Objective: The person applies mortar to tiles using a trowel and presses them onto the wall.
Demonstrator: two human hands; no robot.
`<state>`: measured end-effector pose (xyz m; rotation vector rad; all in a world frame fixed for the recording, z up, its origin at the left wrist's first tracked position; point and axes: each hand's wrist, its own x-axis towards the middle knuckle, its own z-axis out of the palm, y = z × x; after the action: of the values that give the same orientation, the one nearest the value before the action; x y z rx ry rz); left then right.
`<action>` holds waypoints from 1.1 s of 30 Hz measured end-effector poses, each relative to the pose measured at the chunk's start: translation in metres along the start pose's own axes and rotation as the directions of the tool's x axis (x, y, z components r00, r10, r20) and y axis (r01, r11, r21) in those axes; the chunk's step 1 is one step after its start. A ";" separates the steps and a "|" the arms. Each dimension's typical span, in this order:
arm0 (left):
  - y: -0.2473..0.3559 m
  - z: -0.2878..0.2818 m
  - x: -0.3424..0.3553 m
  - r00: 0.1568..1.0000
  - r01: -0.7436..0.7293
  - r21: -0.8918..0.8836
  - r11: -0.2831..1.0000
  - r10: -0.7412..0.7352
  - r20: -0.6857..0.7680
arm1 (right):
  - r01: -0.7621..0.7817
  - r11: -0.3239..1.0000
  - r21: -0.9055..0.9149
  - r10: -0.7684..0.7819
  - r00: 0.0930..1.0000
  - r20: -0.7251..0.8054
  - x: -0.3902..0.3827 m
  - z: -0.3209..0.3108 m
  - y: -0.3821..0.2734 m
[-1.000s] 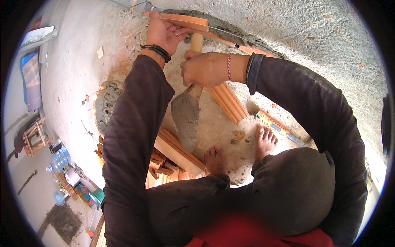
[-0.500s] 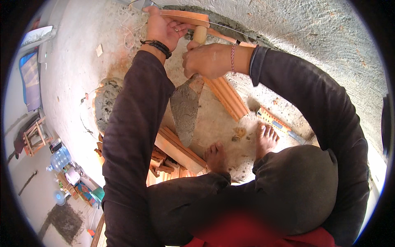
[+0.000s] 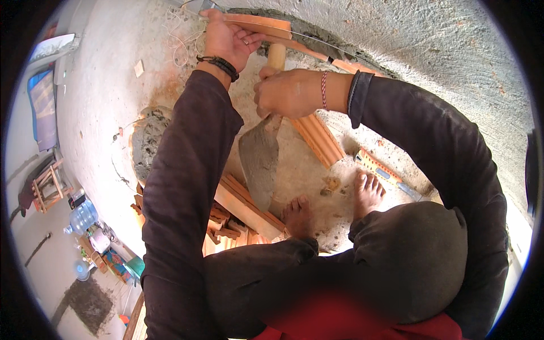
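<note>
My left hand (image 3: 233, 42) is at the far side, palm turned up. Its thumb is at the left end of a long terracotta brick strip (image 3: 260, 24) and its fingers lie along the near edge, holding it by the wall. My right hand (image 3: 290, 93) is closed around a trowel. The wooden trowel handle (image 3: 276, 55) sticks out beyond my fist, its butt just short of the strip. The mortar-smeared trowel blade (image 3: 259, 161) points back toward my feet. A thin string (image 3: 317, 39) runs across the strip.
A ribbed terracotta piece (image 3: 318, 139) lies below my right hand. More terracotta pieces (image 3: 243, 211) are stacked near my left foot. An orange and grey tool (image 3: 388, 174) lies beside my right foot. Wet mortar (image 3: 150, 139) sits left of my sleeve. The rough wall (image 3: 430, 51) rises at right.
My right hand has drawn the trowel slightly back toward me, so a small gap shows between handle butt and strip. My left hand stays at the strip.
</note>
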<state>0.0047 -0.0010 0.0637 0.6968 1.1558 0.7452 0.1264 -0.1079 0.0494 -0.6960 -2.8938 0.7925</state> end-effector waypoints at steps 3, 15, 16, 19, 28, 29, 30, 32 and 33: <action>0.003 0.001 0.001 0.998 -0.020 -0.002 1.000 0.020 0.056 | 0.011 0.997 0.070 -0.004 0.995 -0.098 -0.005 0.006 0.010; 0.003 -0.010 0.006 0.990 0.024 -0.082 0.996 -0.013 0.138 | -0.020 1.000 -0.001 0.020 1.000 0.007 0.005 -0.002 0.013; 0.001 -0.011 0.007 0.995 0.021 -0.076 0.997 -0.014 0.104 | -0.021 1.000 -0.003 0.021 1.000 -0.005 0.006 0.000 0.014; 0.003 -0.011 0.005 0.998 0.010 -0.051 0.999 -0.007 0.069 | 0.008 1.000 -0.019 -0.007 0.998 0.057 0.008 -0.008 -0.004; 0.003 -0.017 0.001 0.995 0.067 -0.031 0.997 -0.064 0.081 | -0.036 0.996 0.083 0.045 0.993 -0.110 0.000 0.013 -0.013; 0.002 -0.018 0.002 0.993 0.070 -0.024 0.997 -0.067 0.101 | -0.048 0.997 0.064 0.051 0.997 -0.056 -0.005 0.009 -0.021; 0.001 -0.020 0.002 0.991 0.075 -0.013 0.997 -0.073 0.114 | -0.053 0.997 0.050 0.054 0.999 -0.006 -0.007 0.008 -0.028; -0.006 -0.020 -0.007 0.999 0.046 -0.028 0.999 -0.046 0.026 | -0.033 0.998 0.061 0.035 0.999 -0.038 -0.018 0.006 -0.041; -0.011 -0.018 -0.011 0.999 0.034 -0.040 0.999 -0.035 -0.010 | -0.059 0.996 0.068 0.062 0.997 -0.042 -0.027 0.006 -0.047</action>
<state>-0.0133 -0.0139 0.0562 0.6393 1.1568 0.7414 0.1303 -0.1591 0.0691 -0.7872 -2.8054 0.8650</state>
